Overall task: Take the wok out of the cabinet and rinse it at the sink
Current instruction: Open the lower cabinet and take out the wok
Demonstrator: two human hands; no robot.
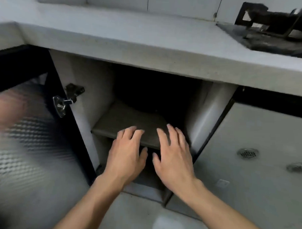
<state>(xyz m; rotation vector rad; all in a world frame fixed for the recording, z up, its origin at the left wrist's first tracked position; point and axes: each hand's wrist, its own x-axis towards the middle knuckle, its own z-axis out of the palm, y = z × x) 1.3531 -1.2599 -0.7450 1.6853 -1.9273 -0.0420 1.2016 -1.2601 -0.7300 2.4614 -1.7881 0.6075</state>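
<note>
Wok (147,97) dark on cabinet shelf (122,120), both hands (126,156) (172,155) spread, grasping nothing, grey countertop (132,42) above

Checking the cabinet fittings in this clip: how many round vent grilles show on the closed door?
2. One vent grille sits high on the closed door right of the open cabinet; the other vent grille lies further right, cut by the frame edge. More may lie out of view.

Light soft, even on countertop (132,44). I lose cabinet (156,90) depths to deep shadow, maybe dark round shape there. Open door (30,135) smeared, motion-blurred. Wide-angle bends counter edge. Hob (274,36) soft.
</note>
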